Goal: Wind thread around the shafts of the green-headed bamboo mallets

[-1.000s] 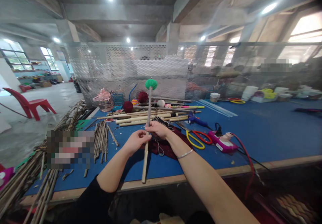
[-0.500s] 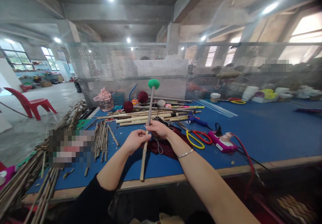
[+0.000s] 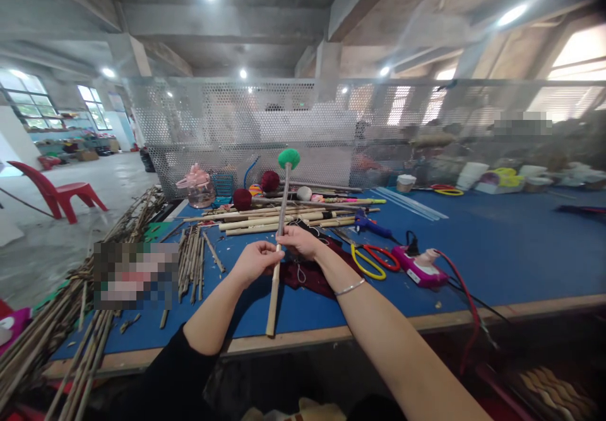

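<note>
Upright between my hands stands a mallet-like stick [image 3: 273, 304] of pale bamboo, its upper part covered in grey. A green fuzzy ball [image 3: 288, 158] caps its top end. My left hand [image 3: 258, 262] pinches the stick at mid-length between thumb and fingers. Just above it, my right hand [image 3: 299, 243] is closed on the grey part; a silver bangle circles that wrist. Dark red cloth [image 3: 312, 277] with a looped cord lies on the table behind the stick. Right of my right hand are scissors [image 3: 367, 262] with yellow and red handles.
On the blue table [image 3: 478, 250], a purple power strip [image 3: 419, 268] trails cords over the front edge. A blue glue gun [image 3: 372, 225] lies behind the scissors. Bamboo sticks [image 3: 265, 225] and dark red balls [image 3: 243, 199] sit beyond my hands. Twigs [image 3: 189, 263] spread at left. A perforated screen [image 3: 227, 112] stands behind.
The lower end of the stick has shifted very slightly right and up. Both hands keep their hold at nearly the same place.
</note>
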Tool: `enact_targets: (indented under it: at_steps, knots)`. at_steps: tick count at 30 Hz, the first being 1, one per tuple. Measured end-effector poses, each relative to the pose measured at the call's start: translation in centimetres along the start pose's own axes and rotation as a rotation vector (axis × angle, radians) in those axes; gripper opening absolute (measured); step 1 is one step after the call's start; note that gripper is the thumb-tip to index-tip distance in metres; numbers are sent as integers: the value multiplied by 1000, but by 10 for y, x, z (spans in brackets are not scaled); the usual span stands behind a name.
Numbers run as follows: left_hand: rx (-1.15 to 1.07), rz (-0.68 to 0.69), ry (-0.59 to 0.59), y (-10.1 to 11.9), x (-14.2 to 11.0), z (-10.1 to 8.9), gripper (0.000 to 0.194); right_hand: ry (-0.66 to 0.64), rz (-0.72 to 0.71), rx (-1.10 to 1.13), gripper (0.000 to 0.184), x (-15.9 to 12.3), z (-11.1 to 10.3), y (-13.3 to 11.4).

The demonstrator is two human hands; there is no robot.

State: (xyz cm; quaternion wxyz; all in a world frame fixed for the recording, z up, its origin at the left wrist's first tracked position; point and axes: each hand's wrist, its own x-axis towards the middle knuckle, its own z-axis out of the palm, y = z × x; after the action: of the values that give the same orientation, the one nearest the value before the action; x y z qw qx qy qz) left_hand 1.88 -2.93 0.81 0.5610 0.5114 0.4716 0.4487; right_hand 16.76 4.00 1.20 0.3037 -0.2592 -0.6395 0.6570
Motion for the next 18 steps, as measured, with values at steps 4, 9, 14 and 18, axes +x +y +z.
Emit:
enact_targets:
  at_steps: [4, 9, 14, 18]
  knots:
    - [-74, -9, -39, 5, -2, 0, 37, -25, -33, 82, 28, -3, 2, -4]
    - [-232, -87, -165, 11, -6, 1, 35, -82, 7, 174, 28, -6, 4, -7]
    - [-83, -66, -102, 3, -3, 3, 36, 20, 0, 40, 31, -2, 3, -2]
    - [-96, -20, -95, 5, -4, 5, 35, -20, -2, 103, 30, -2, 2, -3]
